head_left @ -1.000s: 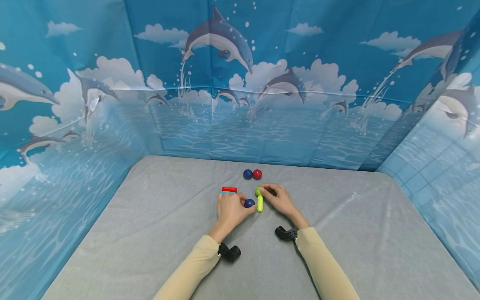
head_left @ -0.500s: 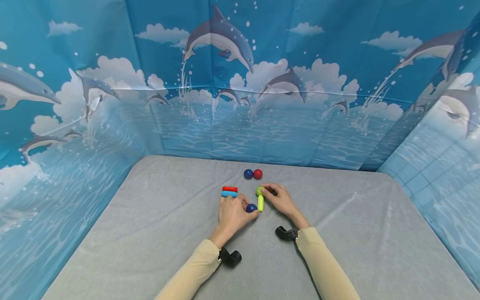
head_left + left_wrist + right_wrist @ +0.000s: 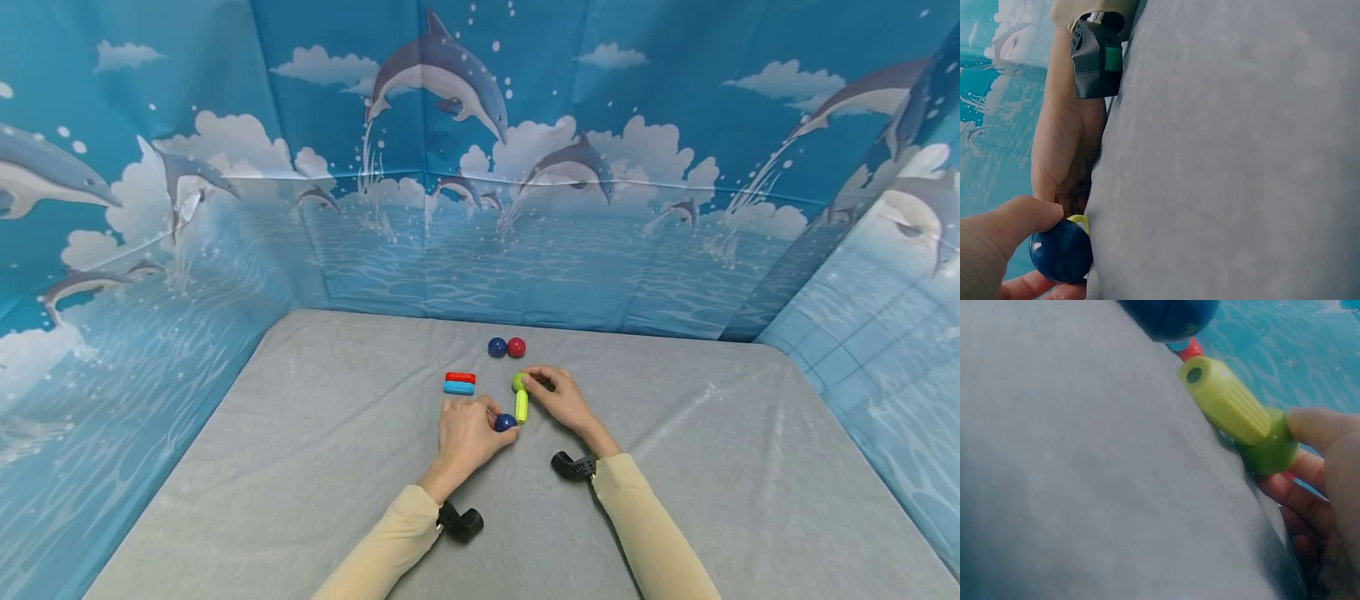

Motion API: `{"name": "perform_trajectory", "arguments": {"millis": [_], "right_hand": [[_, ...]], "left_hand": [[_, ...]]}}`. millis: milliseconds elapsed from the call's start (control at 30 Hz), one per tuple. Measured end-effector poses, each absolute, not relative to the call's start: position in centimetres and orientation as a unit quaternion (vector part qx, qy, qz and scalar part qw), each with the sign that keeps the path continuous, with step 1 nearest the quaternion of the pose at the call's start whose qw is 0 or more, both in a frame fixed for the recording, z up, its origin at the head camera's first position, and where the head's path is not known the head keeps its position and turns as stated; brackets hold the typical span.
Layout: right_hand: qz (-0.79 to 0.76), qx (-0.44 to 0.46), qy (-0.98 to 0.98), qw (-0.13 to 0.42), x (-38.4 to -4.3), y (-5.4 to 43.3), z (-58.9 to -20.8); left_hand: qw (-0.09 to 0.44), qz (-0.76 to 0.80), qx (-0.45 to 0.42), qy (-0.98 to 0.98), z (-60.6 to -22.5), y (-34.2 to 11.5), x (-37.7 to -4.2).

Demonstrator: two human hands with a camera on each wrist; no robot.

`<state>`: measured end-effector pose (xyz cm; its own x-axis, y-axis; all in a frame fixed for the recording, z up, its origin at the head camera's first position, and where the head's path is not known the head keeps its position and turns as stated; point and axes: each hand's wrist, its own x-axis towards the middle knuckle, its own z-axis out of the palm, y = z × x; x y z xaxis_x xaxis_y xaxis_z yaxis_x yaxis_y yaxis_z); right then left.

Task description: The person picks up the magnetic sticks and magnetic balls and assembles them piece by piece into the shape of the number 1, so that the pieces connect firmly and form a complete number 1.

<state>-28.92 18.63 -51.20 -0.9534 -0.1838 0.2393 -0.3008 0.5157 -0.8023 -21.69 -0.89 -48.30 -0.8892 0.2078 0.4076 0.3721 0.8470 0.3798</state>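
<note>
My left hand (image 3: pixel 467 435) pinches a dark blue ball (image 3: pixel 506 423) between thumb and fingers, close to the near end of a yellow-green ribbed rod (image 3: pixel 521 407). In the left wrist view the blue ball (image 3: pixel 1061 251) sits against the thumb tip. My right hand (image 3: pixel 561 402) grips a green ball (image 3: pixel 518 382) at the rod's far end. Seen from the right wrist, the rod (image 3: pixel 1229 403) butts against the green ball (image 3: pixel 1271 450) and shows a dark hole in its free end, facing the blue ball (image 3: pixel 1175 315).
Left of the rod, a red rod (image 3: pixel 461 377) and a light blue rod (image 3: pixel 459 388) lie side by side. Farther back, another blue ball (image 3: pixel 497 347) touches a red ball (image 3: pixel 516 347). A grey cloth (image 3: pixel 675 467) covers the table, with dolphin-print curtains (image 3: pixel 480 250) around it.
My left hand has drawn the blue ball toward me and slightly right, to the rod's near end, uncovering the light blue rod. The right hand keeps its place on the green ball.
</note>
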Motion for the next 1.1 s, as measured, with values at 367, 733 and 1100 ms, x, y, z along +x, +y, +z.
{"name": "perform_trajectory", "arguments": {"millis": [367, 733, 1100], "right_hand": [[0.464, 0.138, -0.872, 0.067, -28.9, 18.6, -51.2], [0.469, 0.145, -0.868, 0.069, -28.8, 18.7, -51.1], [0.468, 0.146, -0.869, 0.07, -28.9, 18.7, -51.1]], "left_hand": [[0.188, -0.215, -0.156, -0.946, -48.6, -0.8, -21.5], [0.192, -0.239, -0.17, -0.936, -48.9, -0.6, -21.1], [0.188, -0.293, -0.162, -0.923, -49.3, -0.2, -21.0]]}}
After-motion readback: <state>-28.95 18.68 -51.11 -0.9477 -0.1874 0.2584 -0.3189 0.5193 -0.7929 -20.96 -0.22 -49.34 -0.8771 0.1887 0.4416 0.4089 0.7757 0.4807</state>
